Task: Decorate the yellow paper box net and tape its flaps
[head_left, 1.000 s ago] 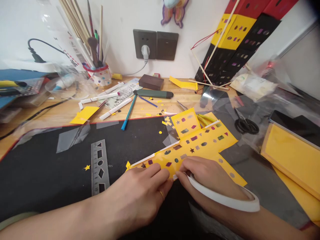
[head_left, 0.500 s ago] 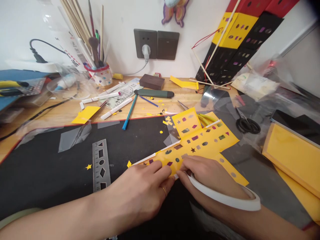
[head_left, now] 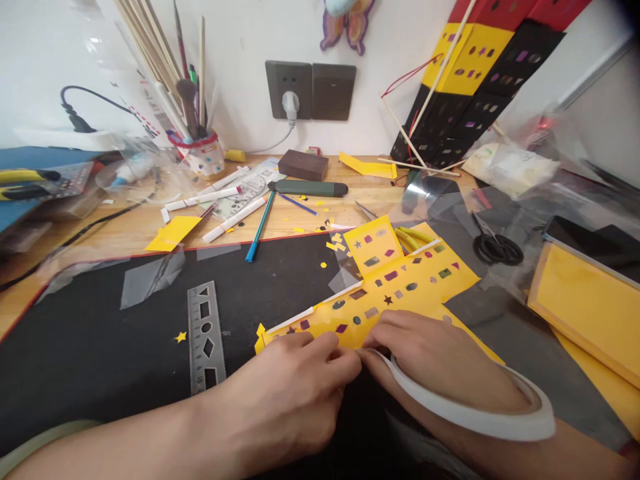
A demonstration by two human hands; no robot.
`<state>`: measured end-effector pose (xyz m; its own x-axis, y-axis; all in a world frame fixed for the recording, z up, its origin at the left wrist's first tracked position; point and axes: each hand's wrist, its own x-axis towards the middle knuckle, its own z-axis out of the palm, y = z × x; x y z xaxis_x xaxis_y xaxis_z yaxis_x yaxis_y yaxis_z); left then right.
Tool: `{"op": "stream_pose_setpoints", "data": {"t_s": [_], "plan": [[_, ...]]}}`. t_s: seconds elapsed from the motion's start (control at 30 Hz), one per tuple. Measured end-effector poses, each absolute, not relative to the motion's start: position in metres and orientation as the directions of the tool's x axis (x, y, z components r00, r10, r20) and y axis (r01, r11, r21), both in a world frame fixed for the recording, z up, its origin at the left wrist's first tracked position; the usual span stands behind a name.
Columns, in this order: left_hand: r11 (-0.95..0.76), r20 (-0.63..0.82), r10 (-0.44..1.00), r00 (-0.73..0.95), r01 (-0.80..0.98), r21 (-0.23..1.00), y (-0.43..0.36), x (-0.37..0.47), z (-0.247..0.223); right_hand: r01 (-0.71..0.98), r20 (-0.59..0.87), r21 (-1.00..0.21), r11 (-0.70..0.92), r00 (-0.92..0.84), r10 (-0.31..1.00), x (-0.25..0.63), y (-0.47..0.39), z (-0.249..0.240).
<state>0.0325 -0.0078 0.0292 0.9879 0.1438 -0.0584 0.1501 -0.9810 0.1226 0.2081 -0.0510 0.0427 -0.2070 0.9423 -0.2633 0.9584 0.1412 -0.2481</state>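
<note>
A yellow paper sheet (head_left: 395, 287) with many small cut-out shapes lies on the black mat, white tape strips along its far edge. My left hand (head_left: 310, 380) rests at its near edge, fingers pinched together; what they grip is hidden. A roll of white tape (head_left: 470, 417) hangs around my right hand (head_left: 425, 360), whose thumb and fingers are closed on the tape's end beside the left fingertips. Left of the hands lies a clear stencil ruler (head_left: 206, 337), with a small yellow star (head_left: 181, 337) next to it.
Black scissors (head_left: 495, 247) and a yellow box-like piece (head_left: 585, 300) lie at the right. Behind stand a cup of brushes (head_left: 203, 153) and a tall red, yellow and black box stack (head_left: 465, 73). Pens (head_left: 261, 227) and paper scraps (head_left: 336, 243) lie across the back.
The tape roll has shifted right and slightly down around my right wrist. My left hand has moved slightly right, its fingers now more tightly curled.
</note>
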Motion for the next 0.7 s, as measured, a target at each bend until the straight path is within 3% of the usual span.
{"op": "stream_pose_setpoints", "data": {"t_s": [0.13, 0.57, 0.7], "plan": [[-0.98, -0.032, 0.139, 0.99, 0.142, 0.14, -0.009, 0.032, 0.026, 0.936, -0.18, -0.267, 0.231, -0.284, 0.942, 0.213, -0.062, 0.038], [-0.978, -0.057, 0.135, 0.989, 0.143, 0.154, -0.01, 0.034, 0.025, 0.906, -0.038, -0.352, 0.234, -0.263, 0.964, 0.222, -0.075, 0.027], [-0.98, -0.037, 0.128, 0.991, 0.132, 0.148, -0.009, 0.033, 0.024, 0.92, 0.102, -0.369, 0.132, -0.102, 0.99, 0.231, -0.072, 0.037]]}}
